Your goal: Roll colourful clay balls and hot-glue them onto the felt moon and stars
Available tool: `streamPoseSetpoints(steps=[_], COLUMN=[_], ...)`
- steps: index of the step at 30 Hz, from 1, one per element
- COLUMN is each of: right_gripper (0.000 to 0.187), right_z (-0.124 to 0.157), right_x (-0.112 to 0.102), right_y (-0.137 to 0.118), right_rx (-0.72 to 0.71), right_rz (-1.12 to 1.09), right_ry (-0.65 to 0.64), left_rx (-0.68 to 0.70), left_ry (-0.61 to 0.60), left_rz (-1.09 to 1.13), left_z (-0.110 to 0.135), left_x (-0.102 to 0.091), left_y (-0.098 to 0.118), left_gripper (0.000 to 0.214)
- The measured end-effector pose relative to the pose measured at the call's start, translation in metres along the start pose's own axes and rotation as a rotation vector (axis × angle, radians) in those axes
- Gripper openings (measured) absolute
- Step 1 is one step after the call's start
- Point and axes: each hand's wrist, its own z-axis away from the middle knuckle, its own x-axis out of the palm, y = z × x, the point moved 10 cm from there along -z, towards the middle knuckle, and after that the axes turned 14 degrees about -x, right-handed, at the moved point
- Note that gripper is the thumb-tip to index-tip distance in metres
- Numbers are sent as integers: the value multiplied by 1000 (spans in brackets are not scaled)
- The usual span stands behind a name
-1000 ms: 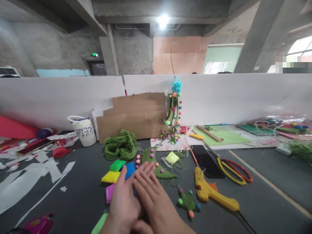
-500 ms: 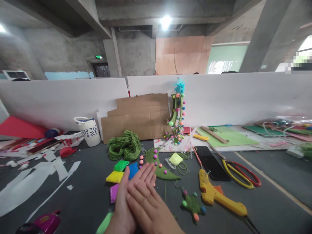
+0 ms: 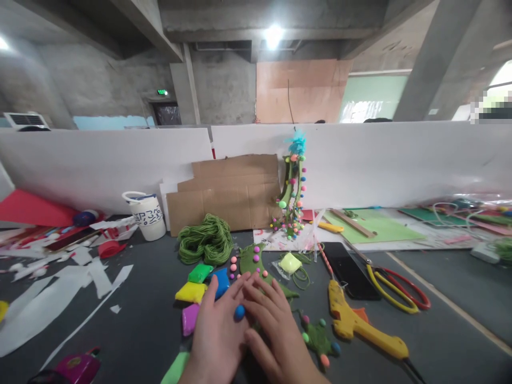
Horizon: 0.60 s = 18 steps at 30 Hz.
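My left hand [image 3: 218,333] lies palm up near the lower middle, fingers stretched out, with a small blue clay ball [image 3: 239,312] resting on it. My right hand [image 3: 276,333] sits beside it, fingers spread and curved, touching the left hand's edge. Just beyond the fingertips lie coloured clay bags: yellow [image 3: 191,292], green [image 3: 199,273], blue [image 3: 221,281] and pink [image 3: 189,319]. A green felt crescent [image 3: 256,261] dotted with small balls lies ahead of my right hand. A green felt star [image 3: 318,337] with balls sits to the right.
A yellow glue gun [image 3: 362,328], scissors [image 3: 394,288] and a black phone [image 3: 348,269] lie right. Green yarn [image 3: 206,240], cardboard [image 3: 230,192], a white bucket [image 3: 146,213] and a decorated green tree [image 3: 294,186] stand behind. Paper scraps [image 3: 60,288] cover the left floor.
My palms were pressed together, the right sliding over the left. Now they have parted, and a small blue ball shows on my left palm.
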Motion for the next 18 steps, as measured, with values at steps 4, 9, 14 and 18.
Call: streamPoseSetpoints(steps=[4,9,14,18], right_gripper=[33,20,17,17], right_z=[3,7,21,42], right_x=[2,-6,-31,-19], right_y=[13,22,43,73], right_rx=[107,169,279,584], right_rz=[-83,-120,-246,-538], right_ry=[13,131,349,466], left_rx=[5,10,0,144], left_ry=[32,110,193,360], left_rz=[7,9,-1,-81], left_z=[-2,-7,-13,-5], left_x=[-3,-10,-19,-36], left_y=[0,-5,-10,8], left_gripper=[51,46,33,20])
